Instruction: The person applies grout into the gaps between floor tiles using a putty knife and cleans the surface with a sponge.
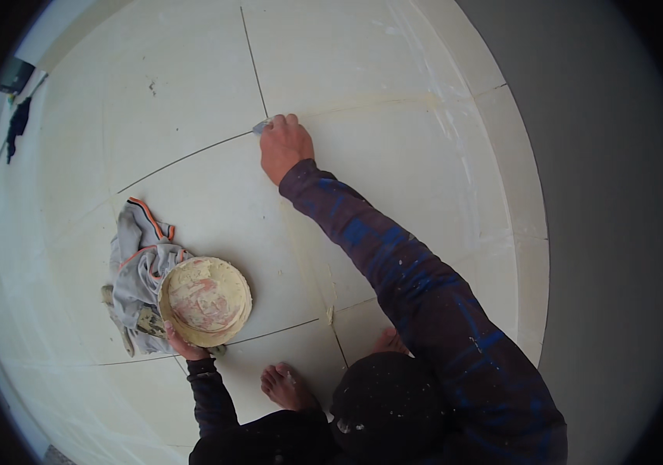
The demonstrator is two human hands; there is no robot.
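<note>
My right hand (286, 147) is closed round a small grey scraper (261, 126), only its tip showing past the fingers. The scraper meets the tiled floor where dark open joints cross; the joint line to its right is filled with cream paste. A round bowl (206, 302) of cream grout, streaked pink inside, is at the lower left. My left hand (185, 343) grips the bowl's near left side, fingers partly hidden beneath it. Against the bowl's left side lies a crumpled grey cloth (144, 267) with orange and black trim.
Large pale tiles (184, 93) cover the floor, with cream smears along several joints. My bare foot (288, 387) stands near the lower joint. A step edge (529, 194) curves down the right side beside a grey surface (611, 232). Dark items (18, 124) lie far left.
</note>
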